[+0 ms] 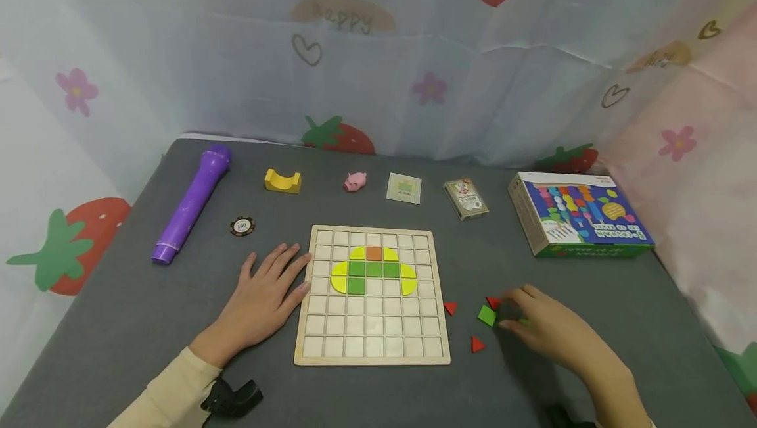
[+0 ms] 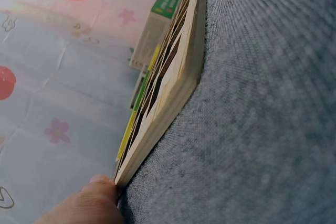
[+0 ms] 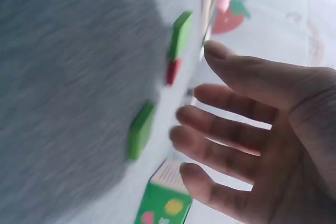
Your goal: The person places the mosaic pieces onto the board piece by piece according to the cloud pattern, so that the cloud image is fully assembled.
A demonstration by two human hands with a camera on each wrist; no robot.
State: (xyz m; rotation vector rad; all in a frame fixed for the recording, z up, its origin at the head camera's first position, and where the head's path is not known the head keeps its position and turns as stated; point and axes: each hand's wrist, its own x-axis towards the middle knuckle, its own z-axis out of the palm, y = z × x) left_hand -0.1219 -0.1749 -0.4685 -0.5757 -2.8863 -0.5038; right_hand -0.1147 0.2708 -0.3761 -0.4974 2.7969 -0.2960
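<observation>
A wooden grid board (image 1: 372, 360) lies flat in the middle of the table. It bears green square tiles (image 1: 374, 269), an orange square tile (image 1: 374, 254) and yellow rounded tiles (image 1: 339, 277). My left hand (image 1: 260, 300) rests on the table, its spread fingers touching the board's left edge; the left wrist view shows the thumb (image 2: 100, 190) at that edge. Right of the board, my right hand (image 1: 550, 329) hovers over loose pieces, fingers loosely bent and nothing between them. Below it lie a green square tile (image 1: 487, 315), another green tile (image 3: 142, 131) and red triangles (image 1: 478, 344).
Along the back are a purple microphone-shaped tube (image 1: 194, 204), a yellow arched block (image 1: 282, 181), a pink pig figure (image 1: 355, 182), a pattern card (image 1: 404, 189), a card box (image 1: 466, 198) and a colourful game box (image 1: 582, 214). A poker chip (image 1: 242, 226) lies left of the board.
</observation>
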